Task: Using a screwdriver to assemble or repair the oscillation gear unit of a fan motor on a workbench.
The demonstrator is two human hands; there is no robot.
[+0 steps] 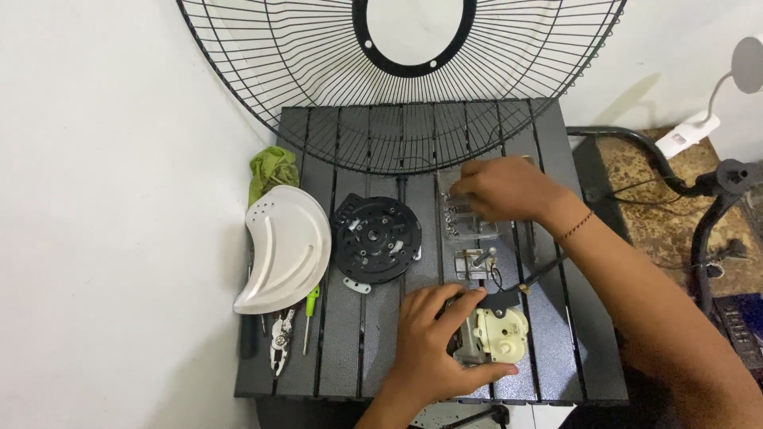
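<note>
Our left hand (433,345) grips the cream gearbox (497,334) at six o'clock, while our right hand (501,189) pinches inside the clear tray (469,226) at twelve: keep both steady

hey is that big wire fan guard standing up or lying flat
Standing up. The black wire fan guard leans upright against the white wall, its lower rim resting on the dark slatted table.

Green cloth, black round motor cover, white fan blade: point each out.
Green cloth (272,169), head view, on its crumpled middle.
Black round motor cover (375,238), head view, near its centre hub.
White fan blade (286,246), head view, on its broad face.
</note>
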